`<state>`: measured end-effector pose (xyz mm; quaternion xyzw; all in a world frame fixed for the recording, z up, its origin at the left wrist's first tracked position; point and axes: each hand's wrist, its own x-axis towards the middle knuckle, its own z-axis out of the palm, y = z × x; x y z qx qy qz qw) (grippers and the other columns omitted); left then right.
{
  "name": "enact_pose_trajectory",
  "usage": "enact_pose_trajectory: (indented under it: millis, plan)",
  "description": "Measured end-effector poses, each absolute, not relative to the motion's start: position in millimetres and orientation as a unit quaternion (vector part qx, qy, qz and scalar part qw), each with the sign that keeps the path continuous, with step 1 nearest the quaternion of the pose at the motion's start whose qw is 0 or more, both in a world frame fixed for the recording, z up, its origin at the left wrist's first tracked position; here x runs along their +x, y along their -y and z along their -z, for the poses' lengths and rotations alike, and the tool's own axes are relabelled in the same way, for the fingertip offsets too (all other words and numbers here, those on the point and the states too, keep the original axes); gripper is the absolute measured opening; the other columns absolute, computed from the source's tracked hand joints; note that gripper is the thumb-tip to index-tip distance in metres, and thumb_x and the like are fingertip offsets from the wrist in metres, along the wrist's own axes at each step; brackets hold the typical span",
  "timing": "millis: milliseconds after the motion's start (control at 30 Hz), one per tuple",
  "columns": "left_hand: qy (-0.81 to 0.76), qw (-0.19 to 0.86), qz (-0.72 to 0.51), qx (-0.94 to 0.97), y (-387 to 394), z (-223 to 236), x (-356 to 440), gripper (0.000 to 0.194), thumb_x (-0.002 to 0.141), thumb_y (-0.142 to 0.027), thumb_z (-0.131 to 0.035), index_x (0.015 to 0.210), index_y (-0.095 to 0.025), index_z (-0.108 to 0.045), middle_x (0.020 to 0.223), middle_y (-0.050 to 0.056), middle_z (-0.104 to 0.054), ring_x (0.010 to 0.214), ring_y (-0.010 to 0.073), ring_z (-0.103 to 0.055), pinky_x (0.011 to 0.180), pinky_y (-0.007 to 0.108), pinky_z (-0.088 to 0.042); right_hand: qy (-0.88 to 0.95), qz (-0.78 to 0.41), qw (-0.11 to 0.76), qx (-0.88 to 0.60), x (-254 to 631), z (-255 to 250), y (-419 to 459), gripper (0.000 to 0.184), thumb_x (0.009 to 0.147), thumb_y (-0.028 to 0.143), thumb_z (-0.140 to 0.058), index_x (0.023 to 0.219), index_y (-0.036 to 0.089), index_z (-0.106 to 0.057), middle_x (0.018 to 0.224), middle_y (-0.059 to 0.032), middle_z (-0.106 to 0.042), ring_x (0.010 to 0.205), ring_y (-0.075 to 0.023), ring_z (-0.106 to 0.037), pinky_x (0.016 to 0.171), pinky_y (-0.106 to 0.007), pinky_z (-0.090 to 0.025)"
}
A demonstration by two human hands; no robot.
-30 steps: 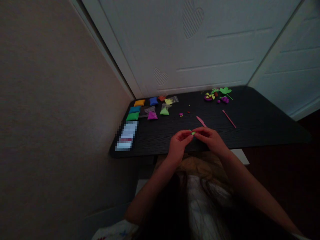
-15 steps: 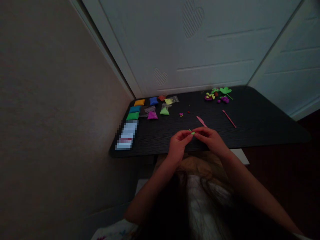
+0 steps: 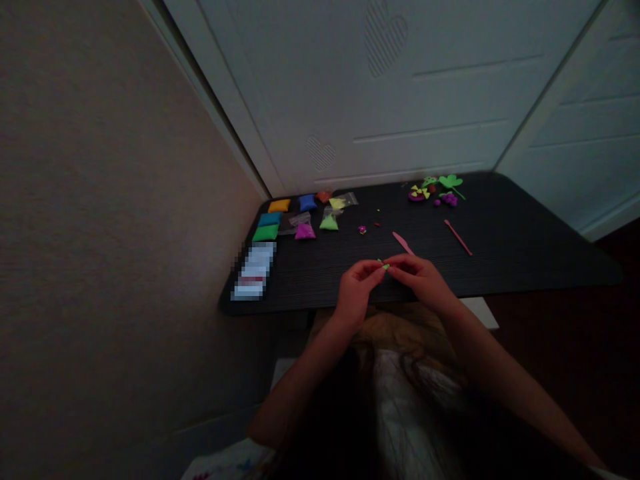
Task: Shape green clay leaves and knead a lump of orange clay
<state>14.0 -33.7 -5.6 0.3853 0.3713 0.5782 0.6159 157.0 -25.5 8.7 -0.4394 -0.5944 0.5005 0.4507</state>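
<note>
A small piece of light green clay (image 3: pixel 386 267) is pinched between my two hands above the front edge of the dark table. My left hand (image 3: pixel 357 287) grips it from the left with thumb and fingertips. From the right, the thumb and fingertips of my right hand (image 3: pixel 423 280) close on the same piece, hiding part of it. Just beyond my right fingers lies a pink plastic clay knife (image 3: pixel 402 243), its near end covered by the hand. A tiny magenta and yellow clay flower (image 3: pixel 362 230) rests farther back.
Bags of coloured clay, among them a magenta bag (image 3: pixel 305 231) and a light green bag (image 3: pixel 329 222), lie at back left. A blurred-out phone (image 3: pixel 255 270) is at the left edge. A pink stick tool (image 3: pixel 458 237) lies right; clay shapes, including a green clover (image 3: pixel 451 182), stand behind it.
Both hands stay almost in place. Slightly less of the green clay shows between the fingertips. Nothing on the table has visibly moved.
</note>
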Motion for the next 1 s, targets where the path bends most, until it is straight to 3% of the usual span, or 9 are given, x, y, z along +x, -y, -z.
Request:
enact_pose_trajectory:
  millis: [633, 900, 1000]
  plan:
    - [-0.403, 0.591, -0.545, 0.437, 31.1, 8.2, 13.7, 0.014, 0.070, -0.028, -0.063, 0.076, -0.015, -0.063, 0.068, -0.001, -0.059, 0.065, 0.0091, -0.051, 0.067, 0.024, -0.038, 0.598, -0.501, 0.453, -0.432, 156.9, -6.2, 25.0, 0.023, 0.072, 0.034, -0.062, 0.091, 0.021, -0.064, 0.082, -0.0007, -0.064, 0.076, -0.0135, -0.058, 0.072, -0.028, -0.044]
    - [-0.412, 0.581, -0.539, 0.449, 30.2, 8.1, 13.1, 0.014, 0.071, -0.029, -0.062, 0.073, -0.015, -0.062, 0.065, -0.002, -0.056, 0.064, 0.0088, -0.050, 0.065, 0.023, -0.037, 0.608, -0.478, 0.461, -0.435, 157.6, -1.6, 23.8, 0.026, 0.073, 0.034, -0.063, 0.096, 0.022, -0.064, 0.074, 0.0017, -0.059, 0.068, -0.0110, -0.054, 0.064, -0.025, -0.042]
    - [-0.413, 0.583, -0.538, 0.447, 29.8, 8.9, 12.4, 0.014, 0.070, -0.029, -0.062, 0.073, -0.015, -0.062, 0.065, -0.002, -0.057, 0.064, 0.0090, -0.050, 0.066, 0.024, -0.038, 0.608, -0.481, 0.462, -0.430, 157.3, -1.8, 24.2, 0.024, 0.073, 0.035, -0.062, 0.093, 0.022, -0.064, 0.079, 0.0004, -0.062, 0.072, -0.0125, -0.056, 0.068, -0.027, -0.043]
